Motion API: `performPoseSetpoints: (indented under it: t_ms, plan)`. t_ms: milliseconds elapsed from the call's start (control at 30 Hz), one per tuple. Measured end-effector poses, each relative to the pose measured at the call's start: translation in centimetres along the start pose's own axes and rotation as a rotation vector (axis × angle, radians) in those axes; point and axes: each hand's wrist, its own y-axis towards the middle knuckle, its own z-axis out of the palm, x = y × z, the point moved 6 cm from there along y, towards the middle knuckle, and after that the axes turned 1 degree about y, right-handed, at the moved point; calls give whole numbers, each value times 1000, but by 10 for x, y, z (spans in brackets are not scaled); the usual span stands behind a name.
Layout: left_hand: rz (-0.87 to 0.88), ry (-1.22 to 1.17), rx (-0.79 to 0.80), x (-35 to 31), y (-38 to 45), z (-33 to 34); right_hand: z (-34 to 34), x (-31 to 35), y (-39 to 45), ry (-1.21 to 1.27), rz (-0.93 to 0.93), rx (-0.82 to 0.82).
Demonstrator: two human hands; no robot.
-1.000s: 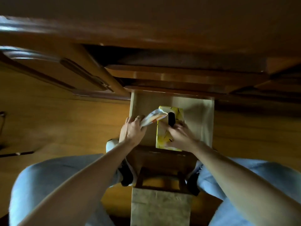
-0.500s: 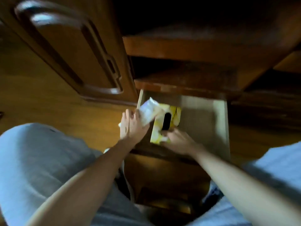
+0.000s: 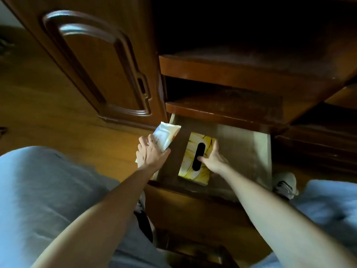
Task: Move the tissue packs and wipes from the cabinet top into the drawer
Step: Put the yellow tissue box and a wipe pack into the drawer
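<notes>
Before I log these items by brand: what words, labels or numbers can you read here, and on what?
None can be read.
Yellow tissue box in the drawer, under the right hand: only a yellow pattern with dark lines, no legible text.
White wipes pack in the left hand: faint print, too blurred to read.
</notes>
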Motion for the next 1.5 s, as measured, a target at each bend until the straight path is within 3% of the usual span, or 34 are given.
performPoseSetpoints:
  t_ms: [100, 167, 333, 433, 633, 700, 767, 833, 900, 933, 1000, 1067, 1233, 1367, 1433, 1500]
  plan:
    - [-23, -79, 16, 19, -4, 10, 16, -3, 2, -79, 50, 11]
    - [-88, -141, 85, 34, -3, 18, 27, 6, 4, -116, -13, 26]
    - [-247, -235, 176, 54, 0, 25, 77, 42, -8, -25, -90, 107]
    - [-189, -220, 162, 46, 1, 21, 84, 43, -12, 57, -76, 69]
    - [69, -81, 19, 4, -9, -4, 64, 38, -24, 204, -198, 234]
    - [161, -15, 9, -14, -16, -8, 35, 30, -30, 214, -173, 160]
    - [214, 56, 58, -36, -24, -5, 3, 25, -42, 481, -98, 101]
    - [215, 92, 159, -61, -35, 1, -12, 32, -59, 811, -109, 212]
    - [235, 104, 292, -86, -47, 8, -24, 34, -73, 884, -160, 230]
    - [225, 13, 371, -96, -52, 10, -32, 30, -77, 874, -176, 172]
    - [126, -426, 524, -112, -60, 9, -54, 17, -87, 833, -192, 62]
    - [73, -706, 535, -122, -59, 6, -76, -1, -91, 774, -197, 12]
    - [165, -550, 600, -137, -59, 38, -114, -46, -86, 562, -136, -114]
    - [220, -271, 454, -122, -45, 63, -109, -95, -67, 366, 63, -260]
    - [269, 2, 408, -108, -39, 72, -86, -118, -59, 95, 124, -244]
    - [320, 232, 457, -95, -40, 81, -66, -124, -57, -274, 67, -406]
